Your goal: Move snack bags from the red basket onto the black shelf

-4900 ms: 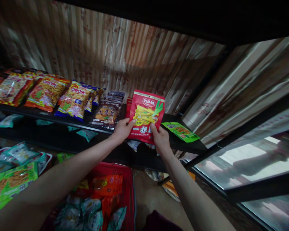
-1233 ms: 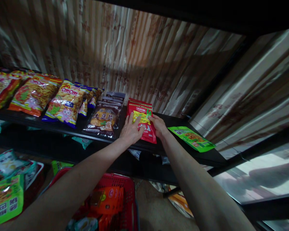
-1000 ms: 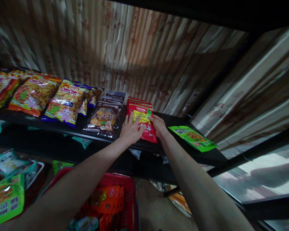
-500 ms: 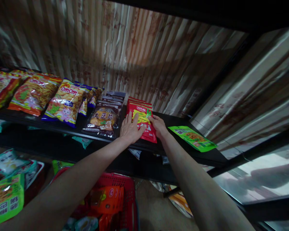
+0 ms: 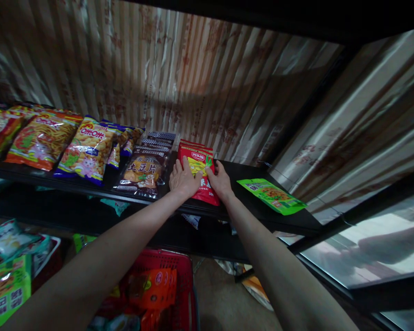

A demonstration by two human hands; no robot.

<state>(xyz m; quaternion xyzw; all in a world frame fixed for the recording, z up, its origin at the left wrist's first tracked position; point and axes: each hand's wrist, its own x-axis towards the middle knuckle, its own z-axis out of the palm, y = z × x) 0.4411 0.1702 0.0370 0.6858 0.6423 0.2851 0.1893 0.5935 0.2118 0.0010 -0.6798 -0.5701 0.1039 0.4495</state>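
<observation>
A red snack packet (image 5: 197, 162) with yellow sticks printed on it lies on top of a small stack of like packets on the black shelf (image 5: 227, 216). My left hand (image 5: 182, 177) rests flat on its left side, fingers stretched out. My right hand (image 5: 220, 180) lies on its right edge, fingers extended over the packet. Neither hand lifts it.
Left of the stack lie dark brown packets (image 5: 143, 168), blue-and-yellow bags (image 5: 88, 147) and orange bags (image 5: 41, 138). A green packet (image 5: 271, 195) lies alone to the right. Below stands a red basket (image 5: 158, 285) with snack packets. Green packets (image 5: 7, 285) sit lower left.
The red packet, held upright in both hands earlier, now lies flat on the stack. Both hands have pressed down on it and shifted slightly left.
</observation>
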